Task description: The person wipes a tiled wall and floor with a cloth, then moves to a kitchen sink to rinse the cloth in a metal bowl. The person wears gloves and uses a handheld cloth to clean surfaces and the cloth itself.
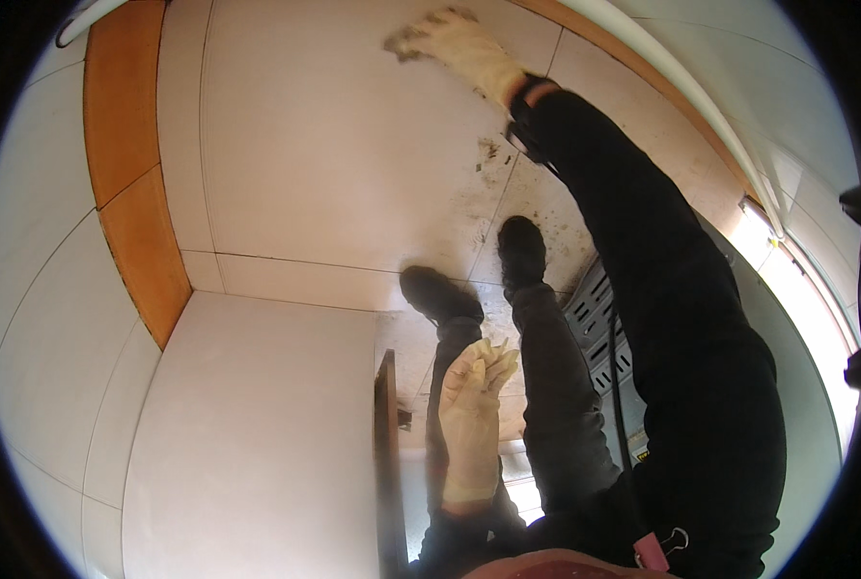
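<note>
My right hand point(448, 45), in a pale cream glove with dark-stained fingertips, reaches out over the tiled floor point(315, 145) at the top of the view; its fingers are spread and it looks blurred. Nothing shows in it. A black sleeve covers that arm, with a dark strap near the wrist. In front of my body is my left hand point(475, 394), gloved in the same pale material, with its fingers curled and bunched. Whether that hand holds something small cannot be told. My dark shoes point(522, 252) stand on the floor beyond it.
Dark debris point(490, 152) and smudges mark the floor near my shoes. A grey slotted metal panel point(595, 318) is at my right, beside a black cable point(616, 391). A white pipe point(698, 90) runs along the right wall. An upright brown panel edge point(385, 456) stands at lower left.
</note>
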`<state>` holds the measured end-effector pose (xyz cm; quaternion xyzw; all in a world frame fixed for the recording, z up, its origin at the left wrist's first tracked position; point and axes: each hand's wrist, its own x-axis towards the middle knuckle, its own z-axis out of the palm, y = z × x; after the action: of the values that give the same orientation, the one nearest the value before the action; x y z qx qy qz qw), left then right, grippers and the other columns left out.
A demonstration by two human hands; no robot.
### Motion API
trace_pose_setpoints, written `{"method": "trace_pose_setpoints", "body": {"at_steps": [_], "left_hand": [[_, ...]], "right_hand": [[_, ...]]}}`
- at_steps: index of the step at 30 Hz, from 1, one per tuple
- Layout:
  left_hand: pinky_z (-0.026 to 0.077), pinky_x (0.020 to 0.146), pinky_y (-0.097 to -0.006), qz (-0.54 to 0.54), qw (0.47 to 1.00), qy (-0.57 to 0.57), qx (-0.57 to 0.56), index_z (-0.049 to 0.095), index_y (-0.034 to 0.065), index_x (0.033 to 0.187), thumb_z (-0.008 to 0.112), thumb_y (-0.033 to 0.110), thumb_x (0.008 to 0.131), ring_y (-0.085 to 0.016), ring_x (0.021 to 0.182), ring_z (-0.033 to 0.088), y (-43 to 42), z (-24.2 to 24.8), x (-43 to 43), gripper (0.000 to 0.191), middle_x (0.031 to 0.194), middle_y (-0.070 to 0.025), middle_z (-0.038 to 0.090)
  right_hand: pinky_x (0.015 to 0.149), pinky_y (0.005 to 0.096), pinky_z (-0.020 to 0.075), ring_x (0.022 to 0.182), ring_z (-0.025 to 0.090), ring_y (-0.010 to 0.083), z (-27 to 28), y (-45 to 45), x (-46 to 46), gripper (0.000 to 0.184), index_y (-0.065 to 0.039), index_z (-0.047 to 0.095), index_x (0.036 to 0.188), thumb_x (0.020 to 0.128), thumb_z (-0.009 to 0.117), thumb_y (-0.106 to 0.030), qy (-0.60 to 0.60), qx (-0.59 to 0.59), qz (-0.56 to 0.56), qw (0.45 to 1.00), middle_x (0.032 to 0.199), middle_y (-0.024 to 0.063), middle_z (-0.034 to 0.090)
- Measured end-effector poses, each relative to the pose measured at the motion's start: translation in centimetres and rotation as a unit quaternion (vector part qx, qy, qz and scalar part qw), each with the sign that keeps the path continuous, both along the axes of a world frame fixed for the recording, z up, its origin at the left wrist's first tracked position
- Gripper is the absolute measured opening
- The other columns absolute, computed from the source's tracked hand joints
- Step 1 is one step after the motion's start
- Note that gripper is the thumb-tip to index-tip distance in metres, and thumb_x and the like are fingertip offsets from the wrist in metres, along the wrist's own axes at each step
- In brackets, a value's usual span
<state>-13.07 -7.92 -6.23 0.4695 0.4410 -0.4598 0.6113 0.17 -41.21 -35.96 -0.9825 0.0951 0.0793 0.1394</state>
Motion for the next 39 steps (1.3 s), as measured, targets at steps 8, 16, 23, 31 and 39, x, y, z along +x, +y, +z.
{"method": "trace_pose_setpoints", "body": {"at_steps": [8,16,23,31,39], "left_hand": [[0.051,0.105,-0.0471,0.014,0.999,-0.019,-0.044,0.061,-0.0026,0.124,0.053,0.007,0.104,-0.034,0.109,0.068,0.1,-0.6,-1.1,0.024,0.117,-0.0169,0.068],[0.051,0.104,-0.0452,-0.009,0.999,0.013,-0.028,0.061,-0.0027,0.124,0.054,0.007,0.103,-0.034,0.108,0.068,-0.5,-0.8,-2.7,0.024,0.118,-0.0164,0.068],[0.051,0.104,-0.0449,-0.041,0.999,0.005,0.001,0.061,-0.0025,0.123,0.054,0.008,0.104,-0.033,0.108,0.069,-1.1,-1.1,-2.8,0.023,0.118,-0.0158,0.068],[0.052,0.103,-0.0444,-0.006,0.998,0.0,-0.065,0.061,-0.0032,0.124,0.054,0.007,0.104,-0.033,0.108,0.069,-1.7,-1.3,-3.1,0.024,0.117,-0.0167,0.068],[0.052,0.103,-0.0444,-0.031,0.998,0.002,-0.051,0.061,-0.0029,0.125,0.054,0.008,0.104,-0.034,0.109,0.068,-1.4,-1.2,-3.4,0.025,0.119,-0.0185,0.068]], "right_hand": [[0.108,0.0395,0.0457,0.129,0.052,0.0294,0.3,4.9,-26.2,0.047,-0.024,0.064,0.127,0.084,0.059,-0.006,0.347,0.118,-0.109,0.924,0.141,0.0013,0.056],[0.098,0.0409,0.0499,0.116,0.058,0.0323,1.2,-0.2,-13.0,0.044,-0.022,0.071,0.116,0.08,0.062,0.001,-0.089,0.153,-0.1,0.979,0.126,0.0013,0.065],[0.101,0.0443,0.0466,0.118,0.055,0.0345,-1.8,-1.5,-1.0,0.037,-0.014,0.066,0.125,0.091,0.053,-0.008,-0.032,0.065,-0.05,0.996,0.133,0.0095,0.06],[0.107,0.0401,0.0455,0.128,0.052,0.0288,0.1,3.9,-25.5,0.04,-0.026,0.061,0.131,0.094,0.053,-0.014,0.265,0.047,-0.079,0.96,0.137,-0.0009,0.058],[0.103,0.0402,0.0485,0.124,0.058,0.0367,3.3,-1.4,-20.1,0.05,-0.023,0.051,0.145,0.095,0.059,-0.023,0.15,0.386,-0.347,0.842,0.142,0.0113,0.057]]}}
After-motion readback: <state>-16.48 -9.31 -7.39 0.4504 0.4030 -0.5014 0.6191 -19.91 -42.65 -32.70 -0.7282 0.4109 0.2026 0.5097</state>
